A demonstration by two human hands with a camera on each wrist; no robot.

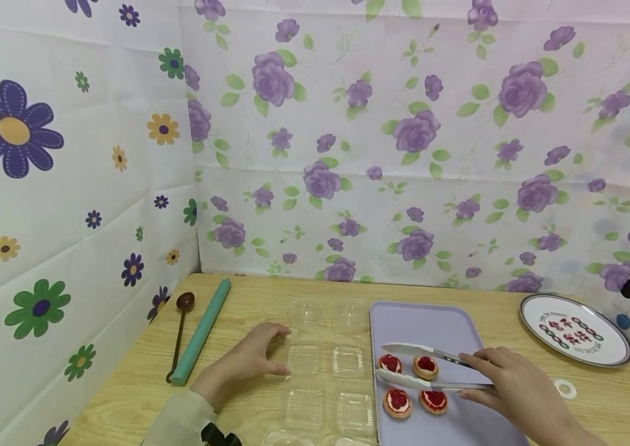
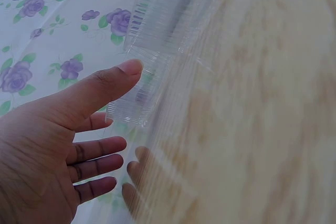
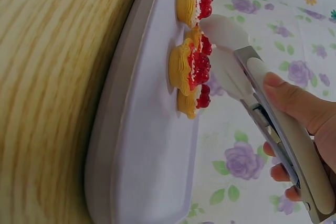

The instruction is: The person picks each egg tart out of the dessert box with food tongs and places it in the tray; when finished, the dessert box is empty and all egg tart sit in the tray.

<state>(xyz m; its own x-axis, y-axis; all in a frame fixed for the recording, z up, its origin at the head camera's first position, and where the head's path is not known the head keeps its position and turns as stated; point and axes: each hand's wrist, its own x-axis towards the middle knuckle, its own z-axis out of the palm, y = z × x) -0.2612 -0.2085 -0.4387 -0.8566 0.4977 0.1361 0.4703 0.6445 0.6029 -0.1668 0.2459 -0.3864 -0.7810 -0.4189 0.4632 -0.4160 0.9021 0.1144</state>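
Observation:
My right hand (image 1: pixel 515 384) grips a pair of tongs (image 1: pixel 412 350) by the handle, with its two arms spread apart. The tongs' tips hover over several small fruit tarts (image 1: pixel 425 367) with red topping, which sit on a lilac tray (image 1: pixel 426 319). Nothing shows between the tips in the right wrist view, where the tongs (image 3: pixel 299 145) stand just above the tarts (image 3: pixel 184 66). My left hand (image 1: pixel 253 353) has its thumb and fingers apart beside clear plastic containers (image 1: pixel 302 359), set out in two columns left of the tray. In the left wrist view its thumb overlaps a container wall (image 2: pixel 134 98).
To the left lie a teal cylinder (image 1: pixel 203 334) and a long-handled brown spoon (image 1: pixel 185 301). A white plate (image 1: pixel 538 310) with red print stands at the back right, with a small white ring (image 1: pixel 565 389) in front. Flowered cloth (image 1: pixel 320 179) hangs behind the table.

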